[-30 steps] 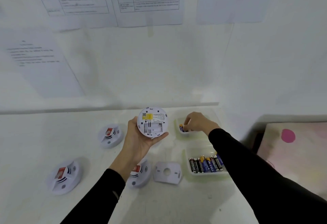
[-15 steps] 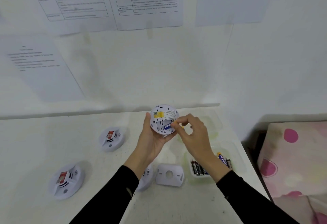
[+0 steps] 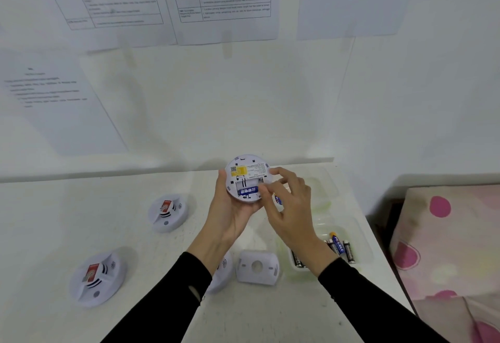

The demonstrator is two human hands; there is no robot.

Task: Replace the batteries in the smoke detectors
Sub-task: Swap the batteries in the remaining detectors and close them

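Head view: left hand (image 3: 232,214) cups a round white smoke detector (image 3: 247,177) from below, raised above the desk (image 3: 270,315), back side to the camera, yellow label up top. One blue battery (image 3: 248,191) sits in its open compartment. Right hand (image 3: 293,207) is at the detector's right edge, thumb and fingertip at the battery's right end, other fingers curled over a spare battery (image 3: 278,199). On the desk: two detectors (image 3: 167,212) (image 3: 96,279) at left, face up; a third (image 3: 223,272) half hidden by the left wrist; a white mounting plate (image 3: 257,267) just beside it. A clear tray (image 3: 364,237) with loose batteries (image 3: 339,248) lies under the right forearm. Another clear tray (image 3: 326,188) sits behind the right hand.
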